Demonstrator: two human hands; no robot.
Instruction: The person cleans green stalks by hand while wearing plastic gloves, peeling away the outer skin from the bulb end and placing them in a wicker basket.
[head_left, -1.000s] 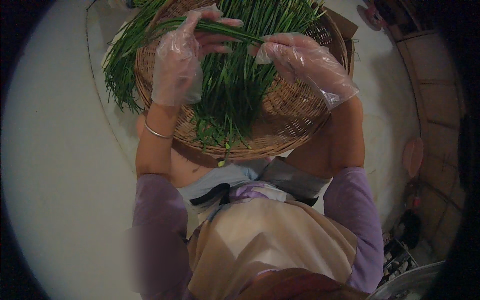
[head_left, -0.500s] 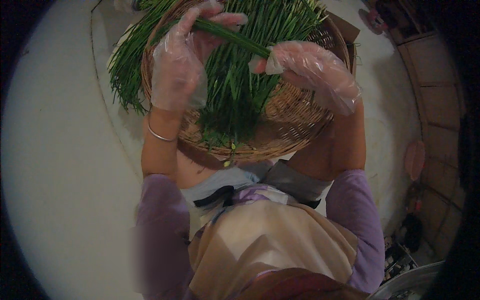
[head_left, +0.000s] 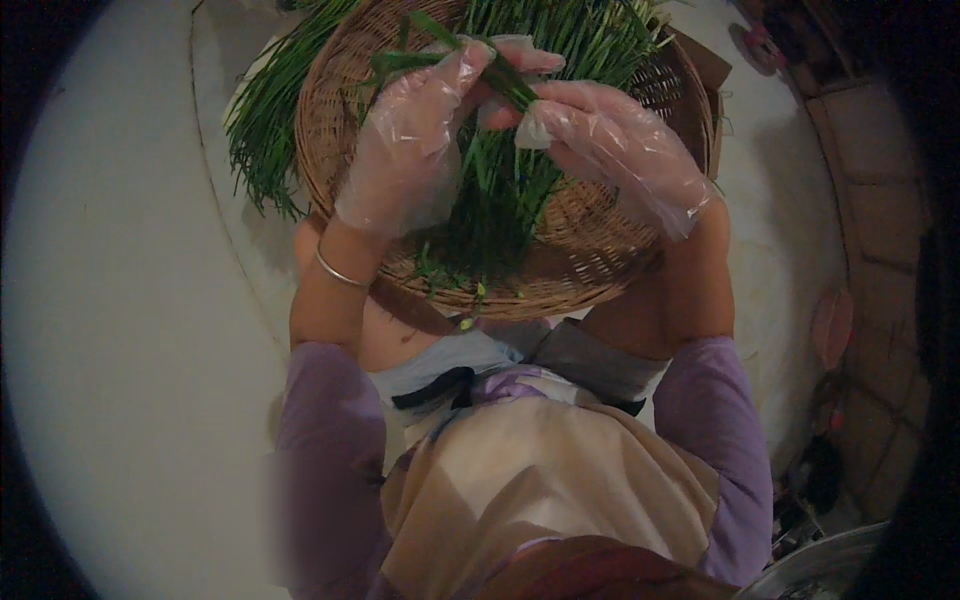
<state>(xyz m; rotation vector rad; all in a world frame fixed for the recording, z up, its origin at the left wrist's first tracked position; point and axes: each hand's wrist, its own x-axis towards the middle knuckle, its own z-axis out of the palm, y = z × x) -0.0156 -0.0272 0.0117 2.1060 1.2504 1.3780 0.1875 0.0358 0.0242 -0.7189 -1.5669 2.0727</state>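
Note:
Both hands wear clear plastic gloves and are raised over a round wicker basket (head_left: pixel 330 110). My right hand (head_left: pixel 625 145) is closed round one end of a small bunch of garlic chives (head_left: pixel 512 84). Close beside it, my left hand (head_left: pixel 405 150) has its thumb and fingers closed on the same bunch. Some green blades stick out past the left fingers, toward the upper left. Below the hands, more long green chives (head_left: pixel 490 225) lie in the basket, partly hidden by the gloves.
Another heap of chives (head_left: pixel 265 130) spreads on the left, outside the basket. A cardboard box (head_left: pixel 705 70) shows behind the basket's right rim. The basket's near edge is at my knees. A metal basin (head_left: pixel 830 565) stands at the lower right, and a tiled wall (head_left: pixel 875 220) runs along the right.
My left hand has moved right along the bunch, close to my right hand. Blades that were stretched straight between the hands now bend out past the left fingers.

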